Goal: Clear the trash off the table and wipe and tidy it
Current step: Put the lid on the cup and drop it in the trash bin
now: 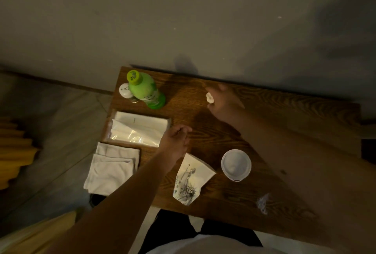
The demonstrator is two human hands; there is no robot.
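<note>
Right hand (221,101) pinches small white crumpled wad (210,97) above table (284,107).

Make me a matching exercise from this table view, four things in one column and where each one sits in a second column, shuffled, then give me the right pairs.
Things:
1. green bottle
2. white paper cup
3. folded white cloth
4. crumpled white wad

Places:
A. held in the right hand
B. near left corner of the table, overhanging the edge
C. far left corner, beside a small white shaker
D. near edge, right of the printed paper bag

Pairs: 1-C, 2-D, 3-B, 4-A
</note>
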